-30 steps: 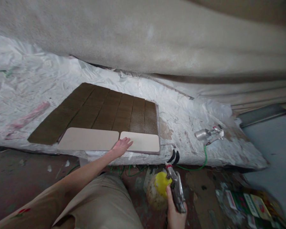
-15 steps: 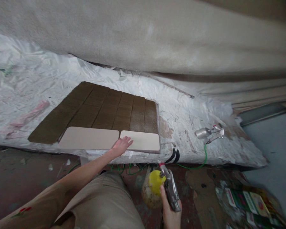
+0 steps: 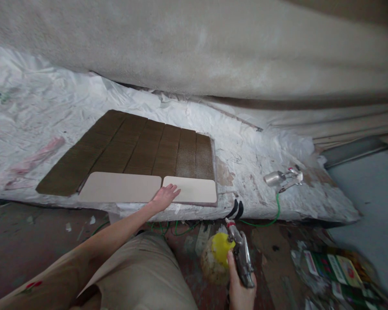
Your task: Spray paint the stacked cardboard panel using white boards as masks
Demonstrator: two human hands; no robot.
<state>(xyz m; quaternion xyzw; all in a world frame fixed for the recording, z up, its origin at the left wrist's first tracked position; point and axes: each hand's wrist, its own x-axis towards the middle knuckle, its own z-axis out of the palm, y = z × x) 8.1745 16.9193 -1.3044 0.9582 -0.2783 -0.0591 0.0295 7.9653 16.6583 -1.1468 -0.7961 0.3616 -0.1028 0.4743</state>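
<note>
My left hand [image 3: 167,196] lies with fingers stretched out on the left end of a cream rounded panel [image 3: 197,189]. Beside that panel is a second, greyer rounded panel [image 3: 123,187], a narrow gap between them. Both rest along the front edge of a row of brown, ribbed strips [image 3: 142,144]; a pale speckled patch shows on the strips at the right. Low and to the right, my right hand [image 3: 241,277] is wrapped round the handle of a metal spray gun [image 3: 241,252]. A yellow, stained cup [image 3: 220,249] is by the gun, its nozzle pointing up toward the table edge.
White plastic sheeting [image 3: 26,116] covers the table. A second spray gun [image 3: 283,177] lies on its right part, with a green hose [image 3: 278,209] hanging off the edge. Behind hangs a large beige cloth [image 3: 181,43]. Printed packaging [image 3: 336,269] lies on the floor at right.
My right hand has moved slightly right with the spray gun. My left hand stays on the cream panel.
</note>
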